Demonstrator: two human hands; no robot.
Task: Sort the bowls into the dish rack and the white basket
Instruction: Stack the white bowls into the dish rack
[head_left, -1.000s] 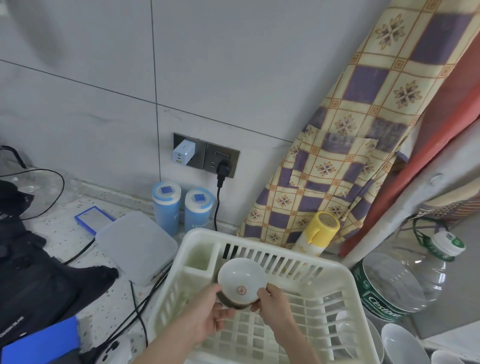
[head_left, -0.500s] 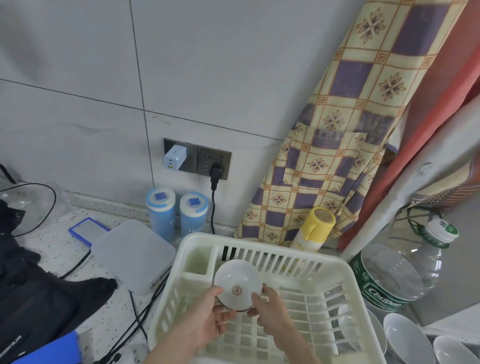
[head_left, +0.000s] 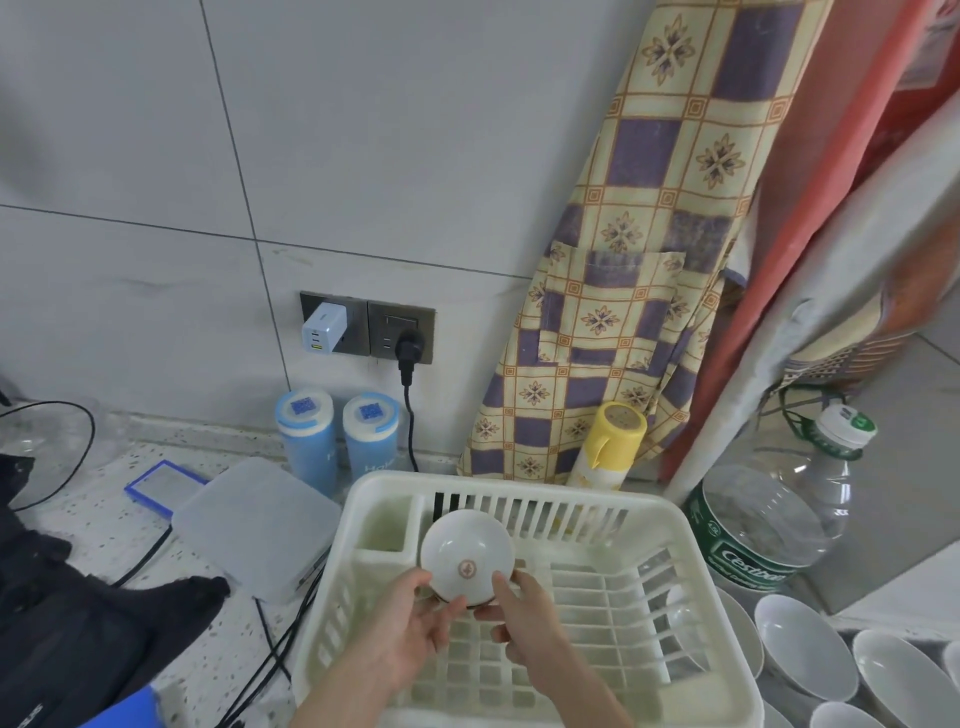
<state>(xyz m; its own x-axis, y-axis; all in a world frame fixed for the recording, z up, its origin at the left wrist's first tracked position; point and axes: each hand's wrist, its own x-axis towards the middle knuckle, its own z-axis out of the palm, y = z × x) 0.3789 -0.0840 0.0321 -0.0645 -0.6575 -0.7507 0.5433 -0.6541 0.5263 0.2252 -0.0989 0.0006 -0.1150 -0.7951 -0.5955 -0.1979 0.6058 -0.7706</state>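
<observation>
A small white bowl (head_left: 464, 557) with a red emblem inside is tilted toward me over the back left of the white plastic dish rack (head_left: 675, 525). My left hand (head_left: 413, 631) holds the bowl's lower left rim with thumb and fingers. From the lower right, my right hand (head_left: 524, 618) pinches the rim. Several white bowls (head_left: 800, 649) stand on edge at the right, beside the rack.
A large clear water bottle (head_left: 774, 514) stands right of the rack, and a yellow-capped spray can (head_left: 608, 447) is behind it. Two blue canisters (head_left: 337, 441), a grey box (head_left: 254, 519), cables and dark cloth (head_left: 62, 623) lie left. A patterned apron hangs on the wall.
The bowl has tipped up from nearly flat to face me and moved slightly toward the rack's back. Both hands kept their hold. The camera moved closer.
</observation>
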